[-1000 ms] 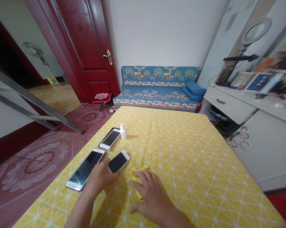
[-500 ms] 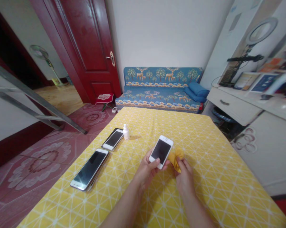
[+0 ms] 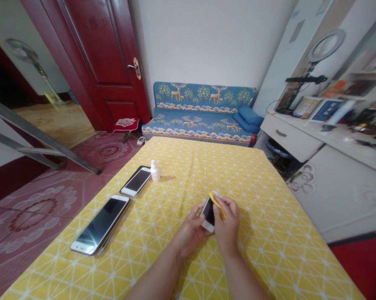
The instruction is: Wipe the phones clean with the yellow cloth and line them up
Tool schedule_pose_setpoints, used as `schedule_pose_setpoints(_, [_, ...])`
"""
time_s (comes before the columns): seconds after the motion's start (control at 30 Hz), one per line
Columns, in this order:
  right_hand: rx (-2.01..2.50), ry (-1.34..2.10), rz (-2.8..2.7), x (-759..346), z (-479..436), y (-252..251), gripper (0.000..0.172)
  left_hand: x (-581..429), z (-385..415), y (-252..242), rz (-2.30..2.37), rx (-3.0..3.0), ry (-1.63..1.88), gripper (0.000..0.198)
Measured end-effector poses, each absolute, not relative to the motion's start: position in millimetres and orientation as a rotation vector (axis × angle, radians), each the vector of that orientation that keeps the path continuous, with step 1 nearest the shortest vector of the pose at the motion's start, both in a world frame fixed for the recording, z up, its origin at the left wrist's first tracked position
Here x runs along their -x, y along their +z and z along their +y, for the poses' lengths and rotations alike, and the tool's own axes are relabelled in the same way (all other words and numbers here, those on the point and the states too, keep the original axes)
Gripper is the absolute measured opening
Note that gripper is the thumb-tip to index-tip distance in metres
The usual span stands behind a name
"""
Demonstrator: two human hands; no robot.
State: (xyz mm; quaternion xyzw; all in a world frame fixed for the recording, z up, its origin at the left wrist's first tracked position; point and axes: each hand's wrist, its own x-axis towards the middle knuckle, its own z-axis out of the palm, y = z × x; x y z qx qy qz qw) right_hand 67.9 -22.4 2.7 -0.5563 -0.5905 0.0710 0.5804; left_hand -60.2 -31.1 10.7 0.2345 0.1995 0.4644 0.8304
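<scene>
My left hand [image 3: 190,234] holds a small white smartphone [image 3: 208,215] tilted up off the table, its dark screen facing right. My right hand [image 3: 227,221] pinches a yellow cloth [image 3: 217,204] against the phone's upper edge, and the fingers hide part of the phone. Both hands are above the yellow patterned tablecloth [image 3: 238,258]. To their left lie a large smartphone [image 3: 100,224] and a smaller white smartphone [image 3: 136,181], both screen up. A small white dropper bottle [image 3: 155,171] stands beside the smaller phone.
The table's left edge borders a pink patterned floor. A metal ladder [image 3: 34,139] leans at the left, and a dark red door [image 3: 91,62] stands open. A blue deer-patterned sofa [image 3: 200,112] is beyond the table, with a white desk [image 3: 332,137] at the right.
The small phone has gone from the tabletop into my left hand. The yellow cloth has risen from the table and now lies against the phone, pinched in my right hand.
</scene>
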Motion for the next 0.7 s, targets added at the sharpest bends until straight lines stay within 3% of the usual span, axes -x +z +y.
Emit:
schedule_pose_setpoints(0.17, [1.282, 0.103, -1.549, -64.2, -22.5, -1.9, 0.036, 61.9, -30.7, 13.3, 0.416, -0.477, 0.994, 0.039])
schedule_pose_setpoints(0.47, [1.175, 0.174, -1.776, -52.3, -37.7, 12.1, 0.032, 62.5, -26.7, 13.9, 0.435, -0.333, 1.153, 0.022])
schedule_pose_setpoints(0.63, [1.098, 0.25, -1.858, -48.6, -43.1, 18.6, 0.033, 65.3, -26.7, 15.9, 0.422, -0.31, 1.148, 0.033])
schedule_pose_setpoints(0.7, [1.12, 0.227, -1.819, -51.6, -40.3, 17.7, 0.033, 65.4, -28.4, 15.9, 0.388, -0.329, 1.125, 0.027])
